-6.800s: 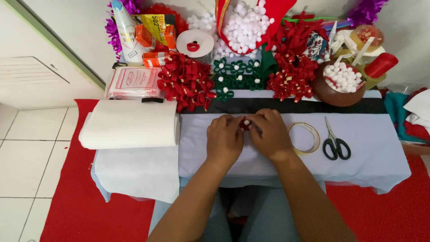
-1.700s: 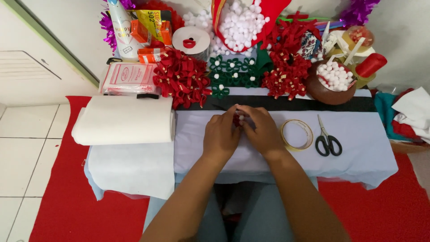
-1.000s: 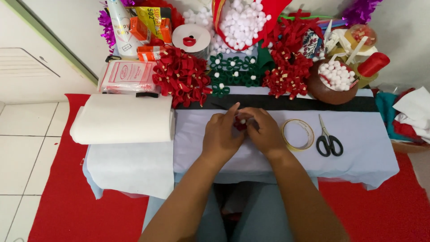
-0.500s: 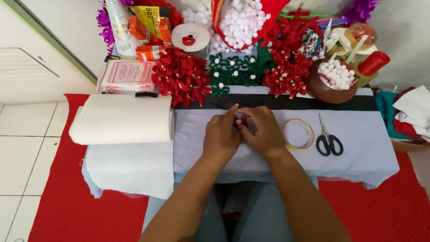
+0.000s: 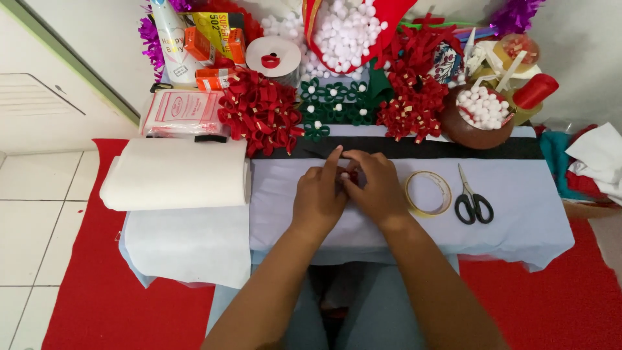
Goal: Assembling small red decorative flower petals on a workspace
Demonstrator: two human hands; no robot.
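Observation:
My left hand (image 5: pixel 319 198) and my right hand (image 5: pixel 374 189) meet over the pale lilac cloth (image 5: pixel 518 214) on the low table. Between their fingertips they pinch a small red felt flower piece with a white pompom (image 5: pixel 348 176); most of it is hidden by the fingers. My left index finger points up towards the black felt strip (image 5: pixel 492 149). Just right of my right hand lies a roll of clear tape (image 5: pixel 427 193), and beyond it black-handled scissors (image 5: pixel 472 201).
A white felt roll (image 5: pixel 175 174) lies at the left. Behind stand piles of red felt flowers (image 5: pixel 259 120), green flowers (image 5: pixel 334 104), a brown bowl of white pompoms (image 5: pixel 479 116) and a bag of pompoms (image 5: pixel 350 32). Red mat (image 5: pixel 84 285) covers the floor.
Both hands have stayed together over the small red piece, with only slight finger shifts; my left index finger is now raised. The view has drifted a little.

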